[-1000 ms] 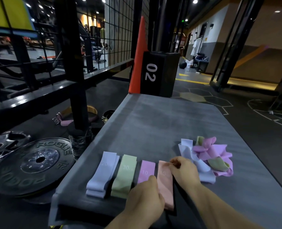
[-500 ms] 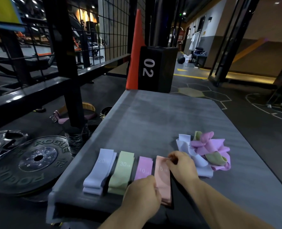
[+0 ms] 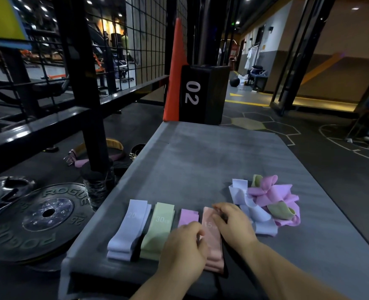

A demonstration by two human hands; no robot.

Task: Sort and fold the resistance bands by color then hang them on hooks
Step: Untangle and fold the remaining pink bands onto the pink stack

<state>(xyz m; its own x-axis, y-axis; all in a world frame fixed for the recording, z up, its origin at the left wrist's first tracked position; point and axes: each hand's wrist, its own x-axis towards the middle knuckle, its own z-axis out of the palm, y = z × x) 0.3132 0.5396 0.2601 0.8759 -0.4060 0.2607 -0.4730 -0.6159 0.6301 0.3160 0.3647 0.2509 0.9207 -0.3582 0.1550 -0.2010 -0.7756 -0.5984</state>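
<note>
Folded bands lie in a row near the front edge of a grey padded box (image 3: 200, 161): a lavender band (image 3: 129, 228), a green band (image 3: 158, 230), a pink band (image 3: 188, 217) and a peach band (image 3: 213, 241). My left hand (image 3: 182, 250) rests curled on the peach band's left edge and covers the near part of the pink one. My right hand (image 3: 231, 226) pinches the peach band's far right corner. A loose heap of unsorted bands (image 3: 268, 202) in lavender, pink and green lies just right of my right hand.
A black box marked 02 (image 3: 203, 94) and an orange cone (image 3: 174, 72) stand beyond the grey box. On the floor at left lie a Rogue weight plate (image 3: 36, 221), a water bottle (image 3: 99, 187) and belts (image 3: 112, 148). A black rack with wire mesh (image 3: 79, 68) rises at left.
Both hands have stayed on the peach band, with the right hand's fingers shifting slightly at its far corner. The camera has moved a little closer.
</note>
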